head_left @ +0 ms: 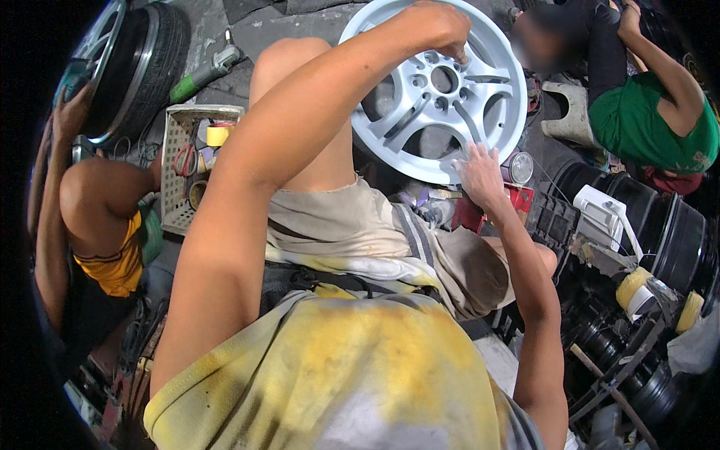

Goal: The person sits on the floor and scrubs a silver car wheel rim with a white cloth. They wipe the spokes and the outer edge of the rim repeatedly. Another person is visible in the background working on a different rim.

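Here, wheel rim [426,91]: pale silver, spoked, tilted face-up just beyond the person's lap; its upper edge is cut off by the top of the view.
Left grip [442,30]: fingers curled down against the upper right spokes; I cannot tell whether anything is pinched inside.
Right grip [480,174]: unclenched, whitened fingers fanned on the lower right edge, grasping nothing.
Left edge of the rim: close beside the person's left knee [289,58], with little room for moving there.
Lower right edge: crowded by a round can [519,168] and a red box [520,198].
Right edge: a narrow strip of floor, then a white stool [568,124] and a co-worker in a green shirt [645,120].
Floor left of the knee: a green angle grinder [210,71] lies there, with a pale basket [175,187] nearer the person; a tyre [165,67] stands farther left.
Widest gap: grey floor [304,26] above the knee, between grinder and rim.
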Available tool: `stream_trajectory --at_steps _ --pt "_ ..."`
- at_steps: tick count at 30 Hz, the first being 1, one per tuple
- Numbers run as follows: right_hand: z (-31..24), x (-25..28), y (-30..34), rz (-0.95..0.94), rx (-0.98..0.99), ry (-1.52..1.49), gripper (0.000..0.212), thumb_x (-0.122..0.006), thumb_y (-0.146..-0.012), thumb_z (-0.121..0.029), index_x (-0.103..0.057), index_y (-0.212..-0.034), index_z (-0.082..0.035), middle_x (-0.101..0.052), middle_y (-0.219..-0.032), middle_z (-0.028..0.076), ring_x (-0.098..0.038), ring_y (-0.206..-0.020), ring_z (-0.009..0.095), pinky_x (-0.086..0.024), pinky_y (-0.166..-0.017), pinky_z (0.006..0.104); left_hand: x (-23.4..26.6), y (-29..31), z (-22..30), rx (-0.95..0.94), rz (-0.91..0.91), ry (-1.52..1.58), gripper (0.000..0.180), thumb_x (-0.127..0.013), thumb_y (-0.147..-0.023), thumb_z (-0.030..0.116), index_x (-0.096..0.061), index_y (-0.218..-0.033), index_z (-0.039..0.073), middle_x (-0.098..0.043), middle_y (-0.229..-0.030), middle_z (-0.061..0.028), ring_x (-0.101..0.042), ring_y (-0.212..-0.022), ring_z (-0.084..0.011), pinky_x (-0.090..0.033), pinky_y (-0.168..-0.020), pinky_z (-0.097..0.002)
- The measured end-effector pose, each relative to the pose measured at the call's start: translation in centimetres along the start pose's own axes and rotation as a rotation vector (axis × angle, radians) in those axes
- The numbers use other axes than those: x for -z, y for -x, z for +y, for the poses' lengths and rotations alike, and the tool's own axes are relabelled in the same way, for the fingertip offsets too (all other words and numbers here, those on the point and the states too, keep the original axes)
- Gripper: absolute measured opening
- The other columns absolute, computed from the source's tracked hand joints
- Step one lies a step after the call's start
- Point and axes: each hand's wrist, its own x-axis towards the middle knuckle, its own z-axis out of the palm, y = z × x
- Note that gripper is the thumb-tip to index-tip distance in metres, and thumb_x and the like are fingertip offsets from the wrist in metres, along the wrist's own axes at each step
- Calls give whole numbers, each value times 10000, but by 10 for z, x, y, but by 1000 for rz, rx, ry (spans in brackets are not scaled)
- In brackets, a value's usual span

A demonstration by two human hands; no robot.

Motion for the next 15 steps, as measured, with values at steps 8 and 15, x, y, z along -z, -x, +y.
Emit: stream_trajectory --at_steps 8,15 --pt "28 -6 -14 -259 -52 -225 349 -503 -993 -336 -720 -1030 -65 -686 -831 237 -668 -799 426 -525 -772 521 1 4 1 -3 19 4 560 -777 -749 501 -747 -1037 21 -723 -1056 -205 -697 -1008 -348 -554 -873 -463" --pt "19 12 -19 -307 19 -158 269 -509 -945 -207 -709 -912 -31 -704 -837 217 -703 -817 381 -560 -764 488 -15 -10 -14 -19 -27 -50 421 -789 -730 384 -770 -970 38 -729 -1030 -195 -706 -979 -344 -565 -839 -469"
